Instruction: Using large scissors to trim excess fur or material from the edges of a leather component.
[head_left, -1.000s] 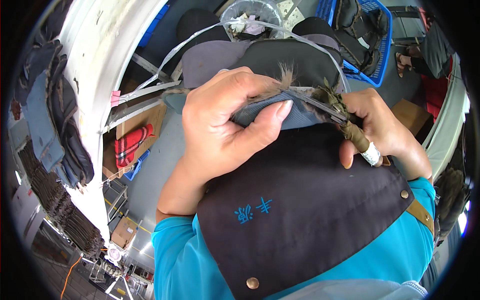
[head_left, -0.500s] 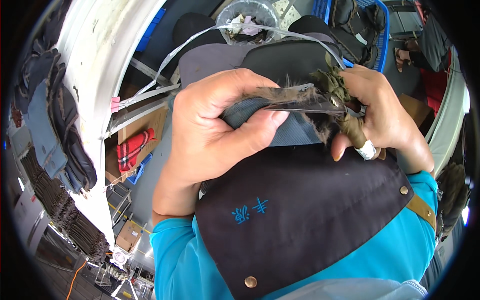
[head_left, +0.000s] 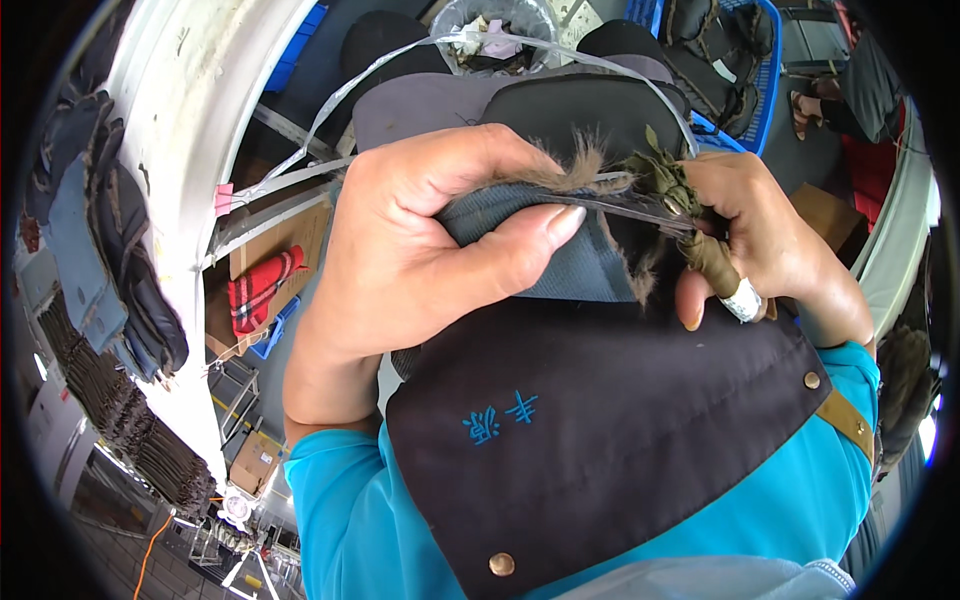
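Between thumb and fingers, my left hand (head_left: 420,245) pinches a ribbed blue-grey fabric piece (head_left: 595,260) with tan fur (head_left: 585,165) along its upper edge. My right hand (head_left: 775,225) is closed round the handles of a pair of scissors (head_left: 640,208), which are wrapped in olive cloth with a white band on the lower loop. The blades point left along the furry edge, close to my left thumb tip. Tufts of fur stick up over them. Part of the fabric is hidden inside my left hand.
A clear bin (head_left: 495,40) with scraps stands beyond my lap. At the upper right is a blue basket (head_left: 765,75) of dark furry pieces. Blue and dark pieces (head_left: 90,260) lie on the white surface at left. Another person's foot (head_left: 800,115) shows at the far right.
The scissors have turned, so the blades now look narrower. The fur tuft stands higher above them. My left hand and arm have shifted slightly left.
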